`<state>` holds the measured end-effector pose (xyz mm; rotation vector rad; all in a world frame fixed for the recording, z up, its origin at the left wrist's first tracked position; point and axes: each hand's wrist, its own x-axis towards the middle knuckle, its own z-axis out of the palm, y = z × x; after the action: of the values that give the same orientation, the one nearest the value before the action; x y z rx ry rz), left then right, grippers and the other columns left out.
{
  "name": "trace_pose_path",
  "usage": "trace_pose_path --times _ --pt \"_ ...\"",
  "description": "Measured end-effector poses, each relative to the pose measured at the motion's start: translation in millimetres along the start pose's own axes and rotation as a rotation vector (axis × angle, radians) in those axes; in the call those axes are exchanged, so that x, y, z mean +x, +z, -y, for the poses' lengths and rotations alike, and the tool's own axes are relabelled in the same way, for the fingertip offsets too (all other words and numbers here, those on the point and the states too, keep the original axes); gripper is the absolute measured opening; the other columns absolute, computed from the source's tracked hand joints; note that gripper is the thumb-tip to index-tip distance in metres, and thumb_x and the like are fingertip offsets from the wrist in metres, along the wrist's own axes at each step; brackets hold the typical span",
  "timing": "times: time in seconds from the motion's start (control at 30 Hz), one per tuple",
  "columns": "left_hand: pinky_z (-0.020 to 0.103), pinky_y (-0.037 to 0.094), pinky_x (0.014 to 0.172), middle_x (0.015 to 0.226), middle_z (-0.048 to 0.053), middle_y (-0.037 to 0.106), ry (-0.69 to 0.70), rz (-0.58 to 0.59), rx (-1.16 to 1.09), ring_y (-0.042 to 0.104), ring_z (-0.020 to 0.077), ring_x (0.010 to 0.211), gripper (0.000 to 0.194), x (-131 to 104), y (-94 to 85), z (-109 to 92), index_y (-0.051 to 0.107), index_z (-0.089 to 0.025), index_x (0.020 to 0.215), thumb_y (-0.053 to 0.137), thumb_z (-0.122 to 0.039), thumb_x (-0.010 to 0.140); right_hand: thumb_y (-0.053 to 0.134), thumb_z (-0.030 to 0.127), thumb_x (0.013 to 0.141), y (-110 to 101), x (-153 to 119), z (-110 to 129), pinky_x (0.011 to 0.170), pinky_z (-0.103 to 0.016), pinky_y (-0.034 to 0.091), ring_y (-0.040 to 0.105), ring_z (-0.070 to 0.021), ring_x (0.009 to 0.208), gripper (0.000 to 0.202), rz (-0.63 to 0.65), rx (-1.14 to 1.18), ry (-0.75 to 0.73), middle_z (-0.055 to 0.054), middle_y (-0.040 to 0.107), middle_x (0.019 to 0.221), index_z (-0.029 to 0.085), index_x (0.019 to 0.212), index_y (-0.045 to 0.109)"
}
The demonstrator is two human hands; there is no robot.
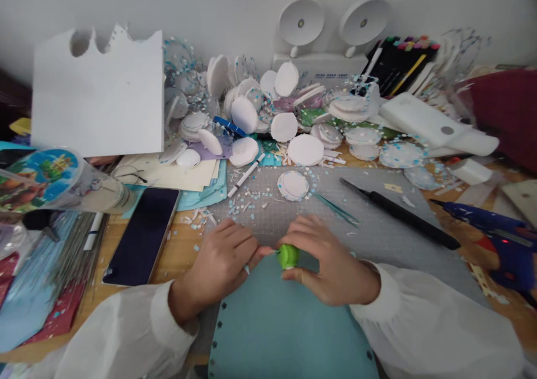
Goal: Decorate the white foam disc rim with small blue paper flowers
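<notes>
A small green craft punch (pixel 288 256) is gripped between the thumb and fingers of my right hand (pixel 321 261), at the top edge of a teal sheet of paper (pixel 285 317). My left hand (pixel 224 261) is closed on the sheet's upper left edge, its fingertips close beside the punch. Small flower-shaped holes run down the left side of the sheet, and one shows near its lower right. The sheet's lower end runs out of view.
Under the sheet lies a grey cutting mat (pixel 403 267) with tweezers (pixel 338 210), a black-handled craft knife (pixel 403 214) and paper bits. A phone (pixel 145 236) and plastic cup (pixel 75 180) stand left, a blue glue gun (pixel 499 239) right. White discs (pixel 306 149) pile behind.
</notes>
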<state>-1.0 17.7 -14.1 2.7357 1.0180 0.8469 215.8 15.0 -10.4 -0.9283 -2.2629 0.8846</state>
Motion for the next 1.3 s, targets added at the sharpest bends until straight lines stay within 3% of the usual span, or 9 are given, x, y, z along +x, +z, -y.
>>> trace_pose_path --times 0.1,0.17,0.27,0.37,0.53,0.73,1.03,1.17,1.3 --pt "0.031 0.036 0.060 0.061 0.001 0.056 -0.047 0.037 -0.027 0.048 0.0152 0.059 0.035 3 -6.1 -2 0.055 -0.016 0.067 0.042 -0.025 0.098 0.067 0.027 0.080 0 -1 -1 0.073 -0.035 0.029 0.046 -0.0202 0.079 0.019 -0.013 -0.030 -0.010 -0.004 0.055 0.080 0.014 0.091 0.060" --pt "0.034 0.038 0.066 0.074 0.005 0.063 -0.086 0.079 -0.029 0.054 0.0186 0.070 0.030 7 -15.2 -9 0.062 -0.015 0.081 0.048 -0.037 0.095 0.066 0.026 0.080 0 -1 -2 0.073 -0.035 0.029 0.046 -0.0205 0.079 0.018 -0.024 -0.054 -0.015 -0.004 0.055 0.080 0.014 0.091 0.060" --pt "0.040 0.039 0.073 0.095 0.010 0.065 -0.085 0.133 0.090 0.056 0.0259 0.085 0.050 17 -29.4 -25 0.064 -0.014 0.101 0.058 -0.060 0.082 0.065 0.026 0.080 1 -1 -1 0.072 -0.036 0.029 0.047 -0.0213 0.080 0.018 -0.017 -0.071 -0.029 -0.005 0.055 0.081 0.014 0.091 0.059" --pt "0.043 0.037 0.076 0.089 0.008 0.065 -0.035 0.241 0.237 0.055 0.0272 0.086 0.055 29 -34.5 -39 0.065 -0.014 0.093 0.062 -0.066 0.075 0.066 0.026 0.077 4 0 1 0.071 -0.035 0.029 0.047 -0.0208 0.078 0.016 -0.008 -0.102 -0.041 -0.004 0.053 0.079 0.015 0.080 0.054" --pt "0.042 0.037 0.073 0.076 0.006 0.062 0.046 0.374 0.337 0.053 0.0247 0.080 0.042 43 -27.6 -40 0.064 -0.014 0.078 0.066 -0.056 0.078 0.061 0.023 0.076 6 0 2 0.070 -0.035 0.029 0.046 -0.0206 0.077 0.015 -0.040 -0.158 -0.043 -0.003 0.051 0.077 0.018 0.072 0.047" --pt "0.044 0.037 0.076 0.078 0.007 0.062 0.124 0.384 0.323 0.051 0.0247 0.080 0.044 44 -24.8 -34 0.063 -0.012 0.080 0.057 -0.055 0.085 0.061 0.022 0.075 4 -4 1 0.071 -0.036 0.031 0.047 -0.0207 0.076 0.012 -0.087 -0.216 -0.067 -0.004 0.051 0.075 0.018 0.072 0.050" --pt "0.043 0.037 0.082 0.082 0.007 0.067 0.060 0.474 0.247 0.056 0.0253 0.085 0.044 43 -35.4 -26 0.064 -0.014 0.090 0.055 -0.057 0.086 0.068 0.022 0.074 6 -2 0 0.072 -0.036 0.032 0.050 -0.0228 0.081 0.016 -0.088 -0.198 0.010 -0.006 0.058 0.081 0.014 0.086 0.061" --pt "0.038 0.036 0.082 0.074 0.004 0.067 0.063 0.551 0.206 0.058 0.0211 0.081 0.022 38 -42.5 -19 0.064 -0.017 0.080 0.055 -0.033 0.093 0.069 0.023 0.076 6 -3 -2 0.076 -0.038 0.036 0.050 -0.0245 0.086 0.024 -0.099 -0.111 -0.017 -0.008 0.060 0.087 0.014 0.097 0.063" --pt "0.037 0.036 0.082 0.070 0.002 0.065 0.076 0.598 0.221 0.057 0.0198 0.076 0.020 32 -44.7 -17 0.062 -0.017 0.074 0.051 -0.011 0.091 0.070 0.025 0.076 6 -4 -4 0.079 -0.039 0.038 0.050 -0.0243 0.088 0.027 -0.094 -0.066 -0.012 -0.008 0.060 0.091 0.015 0.099 0.061"
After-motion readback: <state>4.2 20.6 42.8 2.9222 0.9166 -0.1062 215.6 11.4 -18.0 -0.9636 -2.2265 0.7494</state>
